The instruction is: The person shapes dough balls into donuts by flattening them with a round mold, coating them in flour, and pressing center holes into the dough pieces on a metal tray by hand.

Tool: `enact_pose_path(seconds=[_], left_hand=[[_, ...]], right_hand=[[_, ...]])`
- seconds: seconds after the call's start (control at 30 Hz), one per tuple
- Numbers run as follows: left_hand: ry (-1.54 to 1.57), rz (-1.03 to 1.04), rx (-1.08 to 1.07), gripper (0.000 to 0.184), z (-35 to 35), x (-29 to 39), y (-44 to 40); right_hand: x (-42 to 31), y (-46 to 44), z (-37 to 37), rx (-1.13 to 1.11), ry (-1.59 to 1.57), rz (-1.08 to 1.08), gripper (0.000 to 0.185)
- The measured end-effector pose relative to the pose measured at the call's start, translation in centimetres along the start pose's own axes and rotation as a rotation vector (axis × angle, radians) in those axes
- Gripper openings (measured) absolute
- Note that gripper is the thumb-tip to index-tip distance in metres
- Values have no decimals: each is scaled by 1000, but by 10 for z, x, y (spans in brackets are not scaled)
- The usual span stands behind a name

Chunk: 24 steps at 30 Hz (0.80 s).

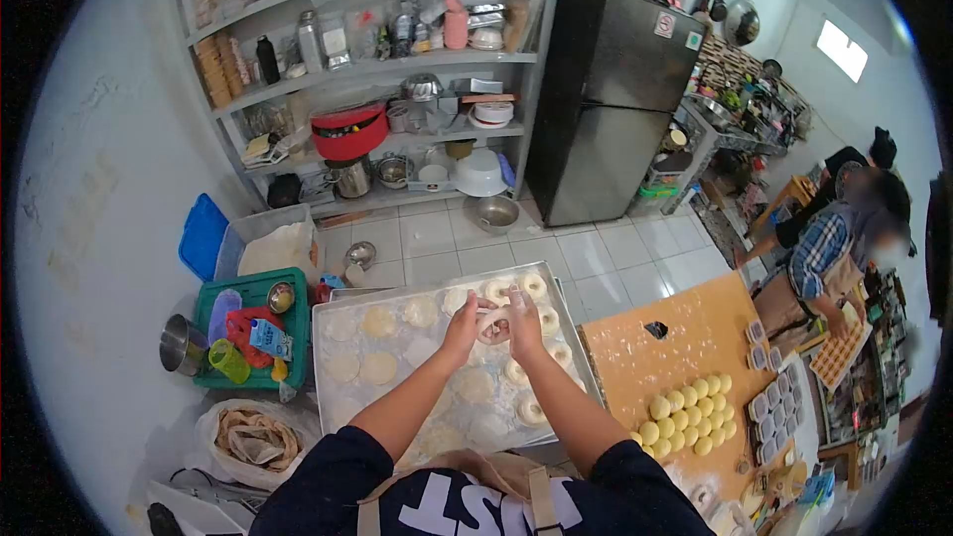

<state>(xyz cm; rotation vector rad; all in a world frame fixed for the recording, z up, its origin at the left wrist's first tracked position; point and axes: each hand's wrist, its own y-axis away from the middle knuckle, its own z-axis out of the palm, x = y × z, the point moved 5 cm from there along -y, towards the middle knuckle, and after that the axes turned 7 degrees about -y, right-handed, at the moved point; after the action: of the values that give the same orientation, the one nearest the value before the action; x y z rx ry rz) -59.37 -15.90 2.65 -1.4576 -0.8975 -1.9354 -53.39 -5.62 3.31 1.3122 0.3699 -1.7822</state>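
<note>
Above a large metal tray [328,323], my left hand [463,331] and my right hand [524,326] hold a pale ring of dough [494,316] between them. Fingers of both hands curl around the ring from either side, partly covering it. Shaped dough rings [532,286] lie along the tray's right side, close to my right hand. Flat dough rounds [378,368] are spread over the left and middle of the tray, on a floured surface.
Right of the tray, a wooden table [620,337] bears yellow dough balls [703,415] and filled plastic cups [776,415]. People [824,258] stand beyond it. A green lidded box [213,337] holds a milk carton [270,338]. Shelves [367,69] and a fridge [620,99] stand behind.
</note>
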Motion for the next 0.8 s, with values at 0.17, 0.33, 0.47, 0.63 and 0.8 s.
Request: enact_pose_path(seconds=[0.17,0.33,0.47,0.63,0.8], left_hand=[[-36,-125,102,59,-35,-20,-27],[131,-185,207,60,-57,-43,-54],[305,-289,330,61,-82,-93,-87],[307,-372,307,66,-91,-120,-104],[-38,-407,329,75,-88,-97,-99]], right_hand=[[29,-29,23,-191,188,135,49],[64,-77,23,-47,-31,189,35],[86,-99,30,-27,-93,231,34],[118,-127,19,-6,-58,297,38],[126,-135,12,40,152,258,46]])
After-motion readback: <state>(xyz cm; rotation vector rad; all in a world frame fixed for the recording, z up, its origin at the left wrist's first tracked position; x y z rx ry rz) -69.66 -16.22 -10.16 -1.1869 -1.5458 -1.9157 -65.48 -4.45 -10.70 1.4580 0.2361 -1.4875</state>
